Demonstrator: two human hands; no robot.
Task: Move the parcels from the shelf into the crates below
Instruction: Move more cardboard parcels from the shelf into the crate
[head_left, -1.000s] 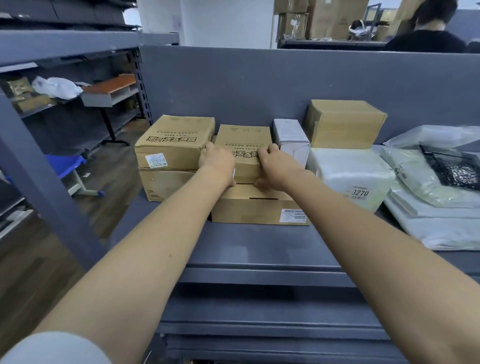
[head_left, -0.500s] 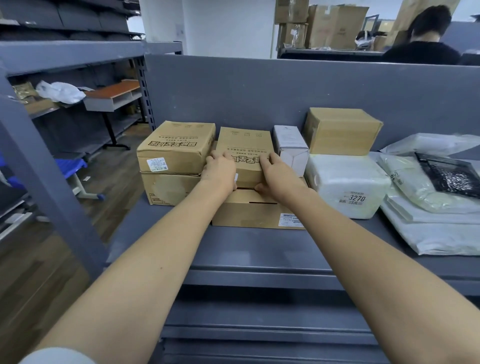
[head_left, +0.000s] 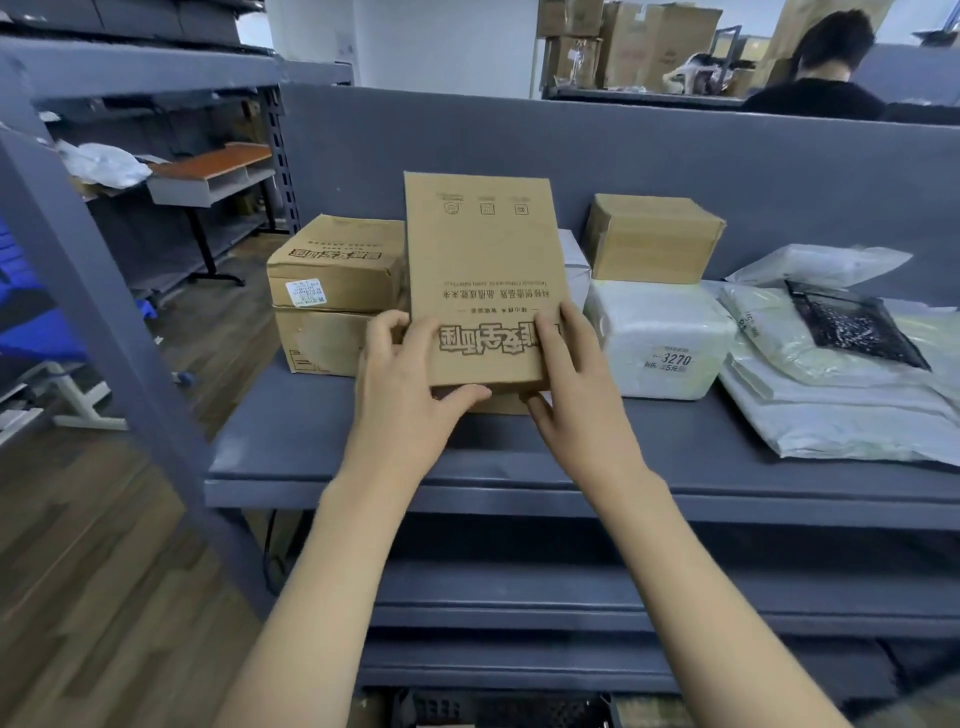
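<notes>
The brown box (head_left: 480, 270) is tipped up on its near edge, its printed top face turned toward the camera, and both hands have it by that lower edge. The left hand (head_left: 402, 379) grips the left corner, fingers over the printed face and thumb curled under the bottom edge; the right hand (head_left: 571, 374) holds the right side the same way, fingers laid up along the face and thumb tucked beneath. The box looks lifted or levered off another brown box, of which only a sliver shows under the thumbs, so the step in hand seems to be the pickup of one parcel, with the carry down not yet begun. Just left of it stands a stack of two brown boxes (head_left: 337, 296), and behind its right edge a small white box (head_left: 574, 267) peeks out. Further right sit a white wrapped parcel (head_left: 657, 338) with a brown carton (head_left: 652, 239) on top, then a pile of plastic mailers (head_left: 841, 384), all on the grey shelf (head_left: 322, 441). At the bottom edge of the view a dark slatted crate (head_left: 498, 709) shows below the lower shelf rails. The next move calls for drawing the box clear of its neighbours toward the body, levelling it, and lowering it past the shelf lip into that crate; the box looks light and stiff, so the two-handed hold should serve.
</notes>
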